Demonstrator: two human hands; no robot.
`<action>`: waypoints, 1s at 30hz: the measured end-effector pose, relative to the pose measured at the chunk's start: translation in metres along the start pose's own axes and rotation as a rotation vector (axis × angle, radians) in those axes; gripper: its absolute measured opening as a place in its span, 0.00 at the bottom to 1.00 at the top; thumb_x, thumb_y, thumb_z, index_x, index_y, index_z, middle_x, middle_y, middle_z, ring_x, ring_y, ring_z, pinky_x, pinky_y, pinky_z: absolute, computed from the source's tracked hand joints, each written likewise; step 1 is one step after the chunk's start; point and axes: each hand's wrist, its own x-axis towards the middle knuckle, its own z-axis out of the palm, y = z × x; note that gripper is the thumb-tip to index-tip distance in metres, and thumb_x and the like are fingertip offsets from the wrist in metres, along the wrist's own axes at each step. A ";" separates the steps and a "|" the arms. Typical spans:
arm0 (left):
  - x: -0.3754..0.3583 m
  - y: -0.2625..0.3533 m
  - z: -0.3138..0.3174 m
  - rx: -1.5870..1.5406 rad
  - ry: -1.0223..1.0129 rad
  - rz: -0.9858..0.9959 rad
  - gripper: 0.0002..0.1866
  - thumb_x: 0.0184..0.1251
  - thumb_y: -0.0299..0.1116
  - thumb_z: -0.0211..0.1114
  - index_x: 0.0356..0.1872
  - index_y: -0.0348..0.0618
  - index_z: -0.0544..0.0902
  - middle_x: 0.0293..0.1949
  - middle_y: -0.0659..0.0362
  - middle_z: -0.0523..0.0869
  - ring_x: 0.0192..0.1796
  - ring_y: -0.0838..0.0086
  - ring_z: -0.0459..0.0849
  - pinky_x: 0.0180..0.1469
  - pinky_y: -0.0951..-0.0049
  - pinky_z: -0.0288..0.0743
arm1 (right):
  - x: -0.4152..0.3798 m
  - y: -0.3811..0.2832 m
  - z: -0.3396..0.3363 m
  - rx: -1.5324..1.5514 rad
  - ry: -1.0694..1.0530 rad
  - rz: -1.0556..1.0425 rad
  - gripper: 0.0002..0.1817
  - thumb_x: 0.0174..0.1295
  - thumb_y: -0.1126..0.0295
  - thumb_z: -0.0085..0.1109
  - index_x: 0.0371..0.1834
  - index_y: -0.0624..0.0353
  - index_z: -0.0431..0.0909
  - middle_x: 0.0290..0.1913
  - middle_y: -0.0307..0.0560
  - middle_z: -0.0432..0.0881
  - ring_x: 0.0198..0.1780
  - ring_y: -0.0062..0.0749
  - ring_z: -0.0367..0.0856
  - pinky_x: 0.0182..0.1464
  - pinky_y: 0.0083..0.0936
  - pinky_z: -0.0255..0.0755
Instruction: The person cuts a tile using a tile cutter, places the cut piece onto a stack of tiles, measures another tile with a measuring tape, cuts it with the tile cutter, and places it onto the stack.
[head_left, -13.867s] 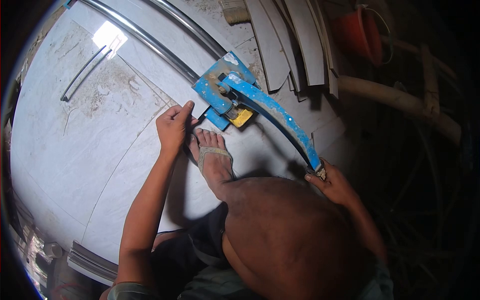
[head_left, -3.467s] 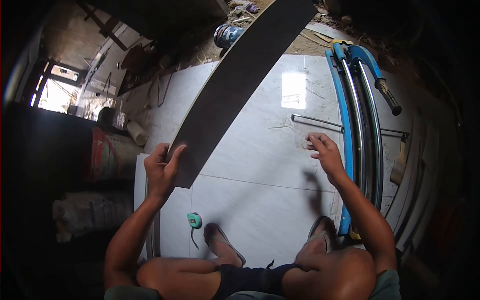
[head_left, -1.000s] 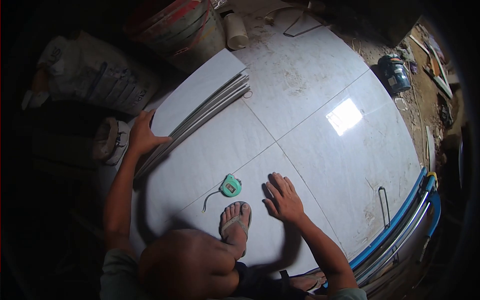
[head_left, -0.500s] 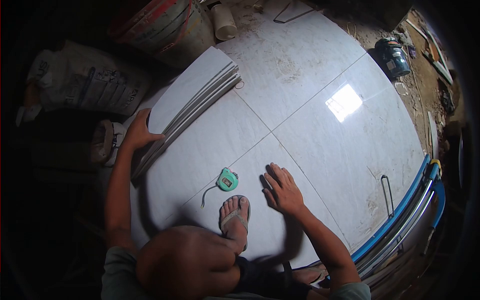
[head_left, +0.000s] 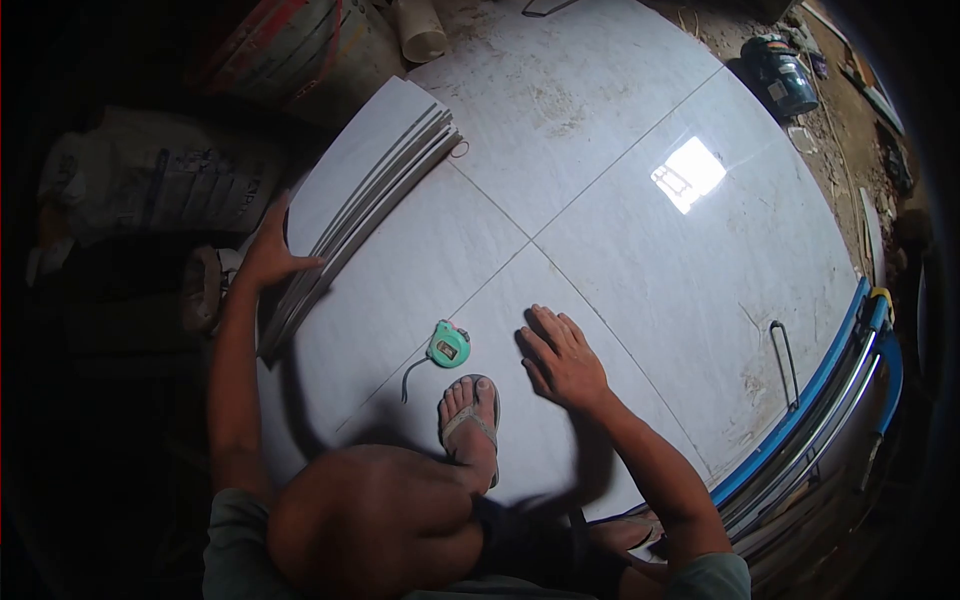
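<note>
On the left, my left hand [head_left: 272, 252] grips the edge of a stack of pale tiles [head_left: 352, 170], its thumb over the near side and its fingers behind. The stack leans at an angle on the floor. My right hand [head_left: 563, 362] is above or on the tiled floor with its fingers spread and nothing in it. Between the hands lies a green tape measure [head_left: 449, 346] with a dark strap, just beyond my sandalled foot [head_left: 470, 415].
A blue tile cutter [head_left: 800, 440] with metal rails stands at the lower right. Bags [head_left: 160, 175] and a large bucket [head_left: 300, 55] are at the left and upper left, beside a pale cylinder [head_left: 420, 30]. A dark container [head_left: 780, 77] sits at the upper right.
The view has shifted slightly, so the floor and tiles appear a little higher and further left. My left hand stays on the stack, and my right hand remains spread by the floor.
</note>
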 end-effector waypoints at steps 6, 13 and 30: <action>0.005 0.012 0.035 0.106 0.167 0.034 0.70 0.39 0.48 0.87 0.84 0.48 0.50 0.71 0.40 0.70 0.73 0.43 0.69 0.74 0.48 0.65 | 0.000 0.001 0.002 -0.013 -0.025 0.010 0.27 0.72 0.58 0.59 0.72 0.55 0.72 0.80 0.58 0.61 0.81 0.50 0.59 0.83 0.48 0.49; 0.007 0.006 0.043 0.134 0.221 0.049 0.67 0.43 0.46 0.85 0.84 0.50 0.50 0.67 0.42 0.72 0.70 0.44 0.71 0.73 0.46 0.64 | 0.004 0.004 0.002 -0.063 -0.103 0.029 0.26 0.76 0.53 0.53 0.72 0.52 0.73 0.82 0.52 0.60 0.83 0.45 0.56 0.83 0.50 0.45; 0.010 0.011 0.047 0.120 0.252 0.082 0.61 0.47 0.51 0.84 0.81 0.43 0.59 0.68 0.41 0.70 0.70 0.44 0.69 0.72 0.43 0.60 | 0.003 0.015 0.020 -0.100 0.122 0.406 0.29 0.68 0.48 0.58 0.69 0.49 0.78 0.80 0.55 0.65 0.81 0.55 0.61 0.78 0.72 0.37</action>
